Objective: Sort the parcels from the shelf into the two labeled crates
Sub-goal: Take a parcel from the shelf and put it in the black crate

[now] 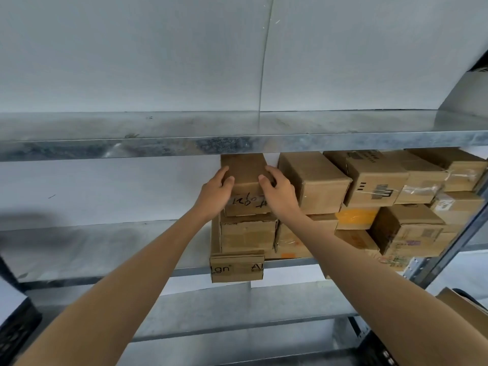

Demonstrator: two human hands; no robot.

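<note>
At the bottom left corner sits a dark, lattice-sided thing (15, 331), too blurred to name for certain. Across the whole width runs the shelf (132, 147), galvanised grey metal with mottled patches. The left half of its middle board shows bare metal against a white wall.

A bare forearm rises from the lower left to the left grip (215, 192). This hand holds the left side of the parcel (245, 175), fingers wrapped round its side and thumb laid over its front top edge.

The parcel is a small, plain brown cardboard box, slightly scuffed. A strip of pale tape across its front bears black handwriting that cannot be read. It sits on top of the leftmost stack on the middle board, just under the upper board. Below it is a second brown box (248, 235), and under that a flat carton (237, 269) with printed letters, overhanging the board's front edge.

The right grip (280, 192) holds the parcel's right side with curled fingers, wedged between it and a neighbouring box (317, 180).

Further right the parcels crowd together in two layers: a box with black print (375, 180), an orange-yellow packet (356, 217) and a labelled box (412, 231). The shelf's upright (454, 249) slants up the right edge.
</note>
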